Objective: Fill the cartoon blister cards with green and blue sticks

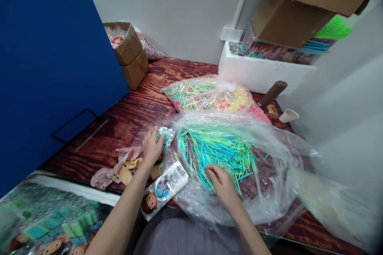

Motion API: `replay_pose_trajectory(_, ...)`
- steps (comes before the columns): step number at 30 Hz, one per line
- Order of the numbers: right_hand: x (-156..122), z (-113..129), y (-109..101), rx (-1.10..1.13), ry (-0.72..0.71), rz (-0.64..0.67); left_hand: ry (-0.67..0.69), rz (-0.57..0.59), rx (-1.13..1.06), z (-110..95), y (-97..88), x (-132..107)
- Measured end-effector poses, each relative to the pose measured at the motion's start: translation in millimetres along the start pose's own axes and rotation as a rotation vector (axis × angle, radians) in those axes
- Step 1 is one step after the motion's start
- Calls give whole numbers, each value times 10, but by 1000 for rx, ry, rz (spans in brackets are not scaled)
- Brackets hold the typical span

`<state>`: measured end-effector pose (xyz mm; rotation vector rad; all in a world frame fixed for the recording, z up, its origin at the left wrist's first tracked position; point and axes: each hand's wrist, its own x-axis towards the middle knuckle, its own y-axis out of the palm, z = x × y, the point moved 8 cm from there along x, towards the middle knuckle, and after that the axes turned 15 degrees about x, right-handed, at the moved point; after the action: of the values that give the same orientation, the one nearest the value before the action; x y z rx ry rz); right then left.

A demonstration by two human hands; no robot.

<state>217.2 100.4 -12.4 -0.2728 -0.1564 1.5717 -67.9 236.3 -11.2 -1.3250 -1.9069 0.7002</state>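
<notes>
clear bag (266, 203) loaded with blue/green sticks (221, 149) | shiny packet (169, 133) touched by left hand (152, 147) | right hand (224, 183) held over sticks | fingers kinda bent, both grips can't be told

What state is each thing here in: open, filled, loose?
Sticks: loose, jumbled
Front plastic bag: open, crumpled
Back plastic bag: filled
White packet: flat, printed side up
Foam box: open-topped, filled
Left-side cardboard box: open, filled
Left hand: fingers at a shiny packet
Right hand: fingers bent, over the sticks
</notes>
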Motion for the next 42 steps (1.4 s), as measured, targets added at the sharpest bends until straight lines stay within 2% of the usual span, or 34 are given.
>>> replay_pose_trajectory(3,-31,52,-69,-193,-74,-47,88,17,166,-106,-95,-90)
replay_pose_trajectory(5,-68,87,-116,-370,-125,-102,137,7,227,-173,-208,-235)
replay_pose_trajectory(8,-113,91,-83,-658,-128,-113,149,-29,155,-251,-408,-561)
replay_pose_trajectory(11,-135,72,-8,-870,-51,-101,206,4,73,-389,-480,-933)
replay_pose_trajectory(16,-169,95,55,-991,35,-97,335,83,16,-667,-383,-1393)
replay_pose_trajectory(22,-99,131,31,-998,-3,-154,660,285,-73,-1188,-108,-1805)
replay_pose_trajectory(26,99,125,-39,-989,108,-209,632,291,-113,-1238,-121,-1841)
replay_pose_trajectory(29,221,124,-66,-979,171,-197,581,287,-137,-1150,-186,-1786)
replay_pose_trajectory(33,218,71,-127,-960,206,-171,516,295,-129,-981,-246,-1706)
replay_pose_trajectory(37,226,124,-158,-924,106,-159,465,301,-149,-890,-269,-1653)
replay_pose_trajectory(42,603,391,-103,-1042,-81,-171,473,339,-186,-975,-254,-1621)
